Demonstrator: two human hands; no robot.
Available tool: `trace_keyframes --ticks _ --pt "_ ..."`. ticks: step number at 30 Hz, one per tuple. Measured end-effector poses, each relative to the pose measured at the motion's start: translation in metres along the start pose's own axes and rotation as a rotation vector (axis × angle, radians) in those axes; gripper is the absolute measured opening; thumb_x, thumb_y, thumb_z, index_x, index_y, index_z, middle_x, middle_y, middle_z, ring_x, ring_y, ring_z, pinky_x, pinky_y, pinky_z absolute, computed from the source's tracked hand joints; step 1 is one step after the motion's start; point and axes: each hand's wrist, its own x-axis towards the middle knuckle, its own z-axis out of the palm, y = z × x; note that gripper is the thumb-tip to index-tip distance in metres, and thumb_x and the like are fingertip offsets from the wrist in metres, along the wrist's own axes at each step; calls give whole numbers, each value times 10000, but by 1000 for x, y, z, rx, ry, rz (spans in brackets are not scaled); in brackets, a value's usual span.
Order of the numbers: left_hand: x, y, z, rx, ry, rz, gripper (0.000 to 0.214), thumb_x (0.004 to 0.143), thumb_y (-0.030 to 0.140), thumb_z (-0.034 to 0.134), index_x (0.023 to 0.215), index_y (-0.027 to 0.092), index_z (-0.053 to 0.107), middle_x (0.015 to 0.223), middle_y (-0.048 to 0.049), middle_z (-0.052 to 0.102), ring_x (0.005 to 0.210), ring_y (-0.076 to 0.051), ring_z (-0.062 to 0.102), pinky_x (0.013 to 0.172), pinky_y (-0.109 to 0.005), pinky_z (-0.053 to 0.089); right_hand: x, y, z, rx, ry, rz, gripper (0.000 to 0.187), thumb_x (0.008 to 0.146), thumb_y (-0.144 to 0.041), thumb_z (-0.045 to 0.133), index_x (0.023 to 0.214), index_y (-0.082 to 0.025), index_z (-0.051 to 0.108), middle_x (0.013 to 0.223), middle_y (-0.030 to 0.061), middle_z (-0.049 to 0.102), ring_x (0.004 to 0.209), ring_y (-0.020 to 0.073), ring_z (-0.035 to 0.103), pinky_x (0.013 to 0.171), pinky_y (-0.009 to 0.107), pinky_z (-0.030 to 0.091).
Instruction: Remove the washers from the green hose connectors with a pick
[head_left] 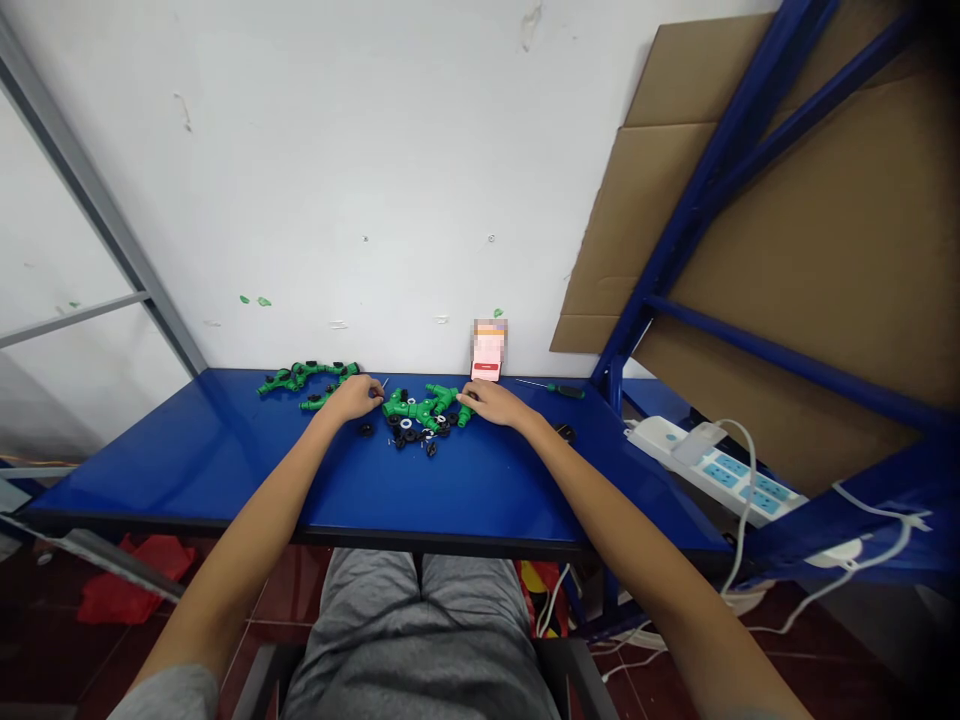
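Observation:
Small parts lie in a pile on the blue table between my hands. My left hand is left of the pile, its fingers pinched together; a small dark thing seems to be between them, too small to name. My right hand is at the pile's right edge, fingers closed on a green plastic pipe fitting, partly covered by them. Branched green fittings, white ring washers and black plastic pieces make up the pile. One black round part sits just below my left hand.
Joined green fittings with black knobs lie at the back left. A phone leans on the wall. A screwdriver lies right of it, with a black item nearer me. A white power strip is beside the blue frame.

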Motion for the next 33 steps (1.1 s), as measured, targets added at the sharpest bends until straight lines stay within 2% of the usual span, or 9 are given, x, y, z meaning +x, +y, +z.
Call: trace_keyframes --ticks 14,33 --pt "-2 5 -4 13 -8 -15 249 917 217 634 1054 180 839 1139 -96 828 1080 -272 763 996 -320 572 -2 -3 -2 1 -3 -5 440 1102 -534 469 933 -192 687 969 86 712 828 204 630 727 292 405" --pt "-3 4 -4 14 2 -14 271 964 269 599 1064 175 832 1136 -103 827 1053 -267 762 950 -305 563 -2 -5 -2 1 12 0 461 1098 -576 469 951 -199 689 988 88 713 861 211 639 749 292 413"
